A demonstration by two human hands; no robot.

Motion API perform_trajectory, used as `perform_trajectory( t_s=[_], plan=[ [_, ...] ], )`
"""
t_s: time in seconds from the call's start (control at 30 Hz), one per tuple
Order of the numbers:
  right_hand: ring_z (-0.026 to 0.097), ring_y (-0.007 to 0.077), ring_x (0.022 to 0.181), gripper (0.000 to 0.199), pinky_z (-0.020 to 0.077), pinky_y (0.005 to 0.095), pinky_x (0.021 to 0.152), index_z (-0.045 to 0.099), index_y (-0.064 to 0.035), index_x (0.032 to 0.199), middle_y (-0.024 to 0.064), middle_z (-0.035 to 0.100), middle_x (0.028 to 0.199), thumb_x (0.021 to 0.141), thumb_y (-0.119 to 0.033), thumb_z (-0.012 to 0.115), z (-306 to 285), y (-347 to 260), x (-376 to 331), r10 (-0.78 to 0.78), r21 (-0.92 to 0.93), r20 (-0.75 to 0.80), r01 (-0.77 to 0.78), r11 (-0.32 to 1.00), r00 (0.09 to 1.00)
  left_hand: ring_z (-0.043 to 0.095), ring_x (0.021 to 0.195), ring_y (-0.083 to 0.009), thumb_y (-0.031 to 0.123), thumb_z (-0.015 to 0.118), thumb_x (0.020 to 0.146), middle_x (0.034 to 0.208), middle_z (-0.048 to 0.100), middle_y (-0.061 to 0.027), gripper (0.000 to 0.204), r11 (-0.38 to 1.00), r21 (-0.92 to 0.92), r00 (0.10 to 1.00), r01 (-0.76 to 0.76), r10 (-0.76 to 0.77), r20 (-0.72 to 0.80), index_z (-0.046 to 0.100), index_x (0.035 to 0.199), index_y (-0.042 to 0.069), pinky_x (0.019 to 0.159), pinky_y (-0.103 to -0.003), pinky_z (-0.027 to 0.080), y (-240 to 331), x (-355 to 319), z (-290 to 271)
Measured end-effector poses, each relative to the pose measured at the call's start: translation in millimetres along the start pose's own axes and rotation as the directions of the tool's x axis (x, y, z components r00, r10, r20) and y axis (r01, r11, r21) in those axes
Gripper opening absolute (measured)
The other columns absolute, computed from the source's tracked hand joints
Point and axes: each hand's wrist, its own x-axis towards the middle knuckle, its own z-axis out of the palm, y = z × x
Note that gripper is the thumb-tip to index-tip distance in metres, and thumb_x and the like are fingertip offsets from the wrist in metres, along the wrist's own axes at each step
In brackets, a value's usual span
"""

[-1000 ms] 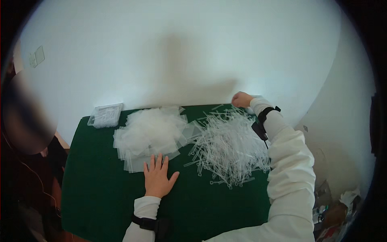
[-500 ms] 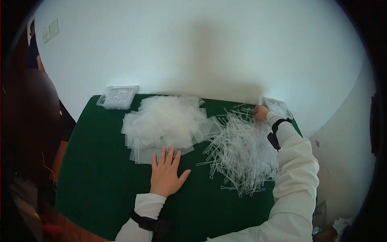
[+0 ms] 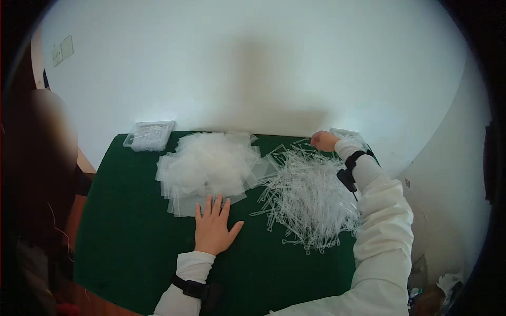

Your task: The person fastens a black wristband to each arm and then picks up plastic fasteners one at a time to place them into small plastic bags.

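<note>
My left hand point(image 3: 215, 230) lies flat with fingers spread, its fingertips on the near edge of a pile of clear, flat plastic bags point(image 3: 208, 163). To the right is a heap of thin, clear plastic sticks with small loops at their ends point(image 3: 313, 195). Over the far edge of that heap, my right hand point(image 3: 323, 141) is closed, its fingers curled together; whatever is in them is too small or hidden to make out. A clear plastic box point(image 3: 352, 135) stands just right of it, partly hidden by my wrist.
Another clear box point(image 3: 150, 136) with clear pieces in it stands at the table's far left corner. The green-covered table point(image 3: 121, 221) meets a white wall point(image 3: 174, 68) at its far edge. Dark blurred shapes fill the left side; clutter point(image 3: 443, 289) lies at lower right.
My right hand has moved slightly left, farther from the right box. The left hand keeps its place on the bags. The whole view has shifted a little.
</note>
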Motion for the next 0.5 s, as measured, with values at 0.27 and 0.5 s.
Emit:
perform_trajectory(
  t_s=[0.27, 0.5],
  plan=[
    [0.046, 0.0342, 0.112, 0.053, 0.0396, 0.0385, 0.094, 0.048, -0.0068, 0.119, 0.0163, 0.046, 0.121, 0.067, 0.003, 0.05, 35, 3, 54, -0.056, -0.377, -0.136, 0.0, 0.926, 0.989, 0.02, 0.132, -0.0305, 0.05, 0.045, 0.084, 0.141, 0.028, -0.0122, 0.064, 1.0, -0.007, 0.999, 0.023, -0.023, 0.023, 0.037, 0.132, 0.009, 0.106, -0.049, 0.012, 3, 3, -2],
    [0.047, 0.0331, 0.111, 0.047, 0.0401, 0.0374, 0.093, 0.049, -0.0061, 0.117, 0.0162, 0.048, 0.119, 0.07, 0.002, 0.051, 41, -2, 34, -0.065, -0.336, -0.14, 0.015, 0.942, 0.988, 0.02, 0.132, -0.0302, 0.051, 0.045, 0.084, 0.14, 0.028, -0.0122, 0.064, 1.0, 0.003, 1.0, 0.025, -0.025, -0.002, 0.037, 0.132, 0.009, 0.106, -0.049, 0.012, -4, 0, 0]
  ],
)
